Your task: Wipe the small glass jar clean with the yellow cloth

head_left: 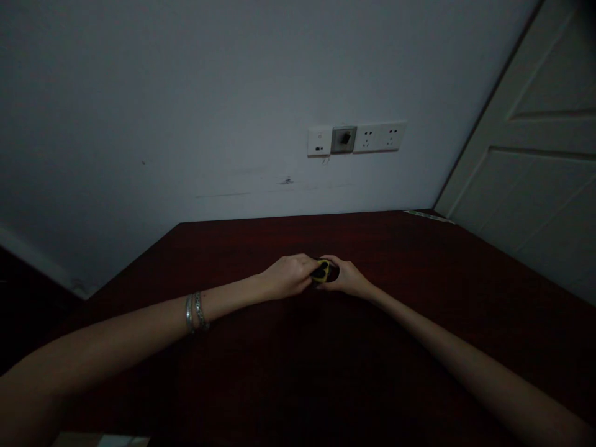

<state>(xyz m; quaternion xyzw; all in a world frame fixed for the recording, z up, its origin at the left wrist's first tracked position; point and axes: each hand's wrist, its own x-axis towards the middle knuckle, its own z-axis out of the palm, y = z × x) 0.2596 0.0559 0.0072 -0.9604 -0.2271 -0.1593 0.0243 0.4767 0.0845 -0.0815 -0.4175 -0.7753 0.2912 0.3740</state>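
Between my hands, above the dark red tabletop (298,347), is a small yellow-and-black object (323,271); the dim light hides its exact kind. My left hand (291,275), with two silver bracelets at the wrist, closes on its left side, and the fingers cover part of it. From the right, my right hand (347,277) curls thumb and fingers around the object's edge, with a dark gap inside the curve of the hand.
Behind the table rises a pale wall with scuff marks and a row of sockets (377,138). A white panelled door (535,161) stands along the right. A thin patterned strip (428,216) lies at the back right corner. Something pale (121,441) shows at the bottom left.
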